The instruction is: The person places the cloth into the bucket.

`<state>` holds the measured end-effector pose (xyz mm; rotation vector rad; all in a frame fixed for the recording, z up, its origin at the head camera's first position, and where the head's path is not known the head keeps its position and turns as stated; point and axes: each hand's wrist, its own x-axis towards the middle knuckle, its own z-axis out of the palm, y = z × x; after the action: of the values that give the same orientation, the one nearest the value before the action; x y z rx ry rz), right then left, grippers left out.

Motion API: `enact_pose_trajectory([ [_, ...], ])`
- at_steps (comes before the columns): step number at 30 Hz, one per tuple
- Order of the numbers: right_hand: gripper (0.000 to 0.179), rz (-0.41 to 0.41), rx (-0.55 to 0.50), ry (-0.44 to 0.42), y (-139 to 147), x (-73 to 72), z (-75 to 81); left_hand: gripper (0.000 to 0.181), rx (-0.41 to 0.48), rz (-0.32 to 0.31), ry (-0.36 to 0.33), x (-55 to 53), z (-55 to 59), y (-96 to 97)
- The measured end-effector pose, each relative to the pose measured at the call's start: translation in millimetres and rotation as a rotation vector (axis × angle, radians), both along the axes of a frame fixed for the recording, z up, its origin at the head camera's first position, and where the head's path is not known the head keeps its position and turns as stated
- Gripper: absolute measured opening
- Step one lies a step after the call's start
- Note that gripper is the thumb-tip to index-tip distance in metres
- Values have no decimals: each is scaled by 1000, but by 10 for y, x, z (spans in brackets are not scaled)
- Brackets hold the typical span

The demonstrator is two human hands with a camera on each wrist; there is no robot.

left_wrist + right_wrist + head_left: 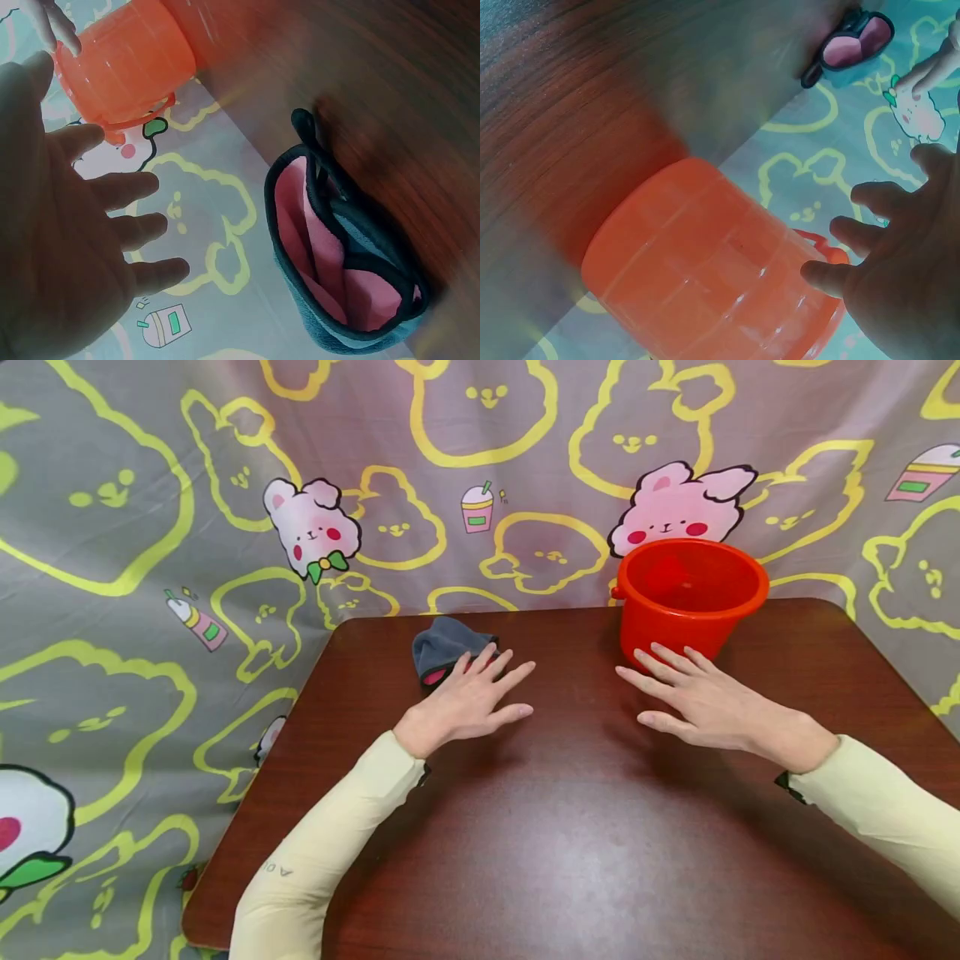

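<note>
A folded grey-blue cloth piece (444,642) with dark edging, a loop and a pink lining lies near the table's back left. In the left wrist view this cloth piece (360,232) gapes, showing pink inside. My left hand (468,697) hovers just in front of it, fingers spread and holding nothing. At the back right stands a red plastic bucket (675,627), upright, its rim facing up. My right hand (708,702) is held before the bucket with straight, spread fingers that overlap its lower wall in the head view. That palm is bare too.
Both things stand on a dark brown wooden table (555,843) with rounded corners. A grey curtain (420,410) with yellow outlines and cartoon rabbits hangs right behind the table and along its left side.
</note>
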<state>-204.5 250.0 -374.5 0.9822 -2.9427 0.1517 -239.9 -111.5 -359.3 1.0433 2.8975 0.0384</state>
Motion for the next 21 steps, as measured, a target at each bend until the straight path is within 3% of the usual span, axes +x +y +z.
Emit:
enact_pose_trajectory([
  [9,77,-22,-42,17,37,-18,96,71,-12,6,54,-76,-26,-9],
  [17,78,-59,-171,20,80,-15,250,66,-8,26,80,-167,-19,-18],
  [21,76,-61,-239,68,106,-8,310,64,4,61,83,-222,-49,-18],
])
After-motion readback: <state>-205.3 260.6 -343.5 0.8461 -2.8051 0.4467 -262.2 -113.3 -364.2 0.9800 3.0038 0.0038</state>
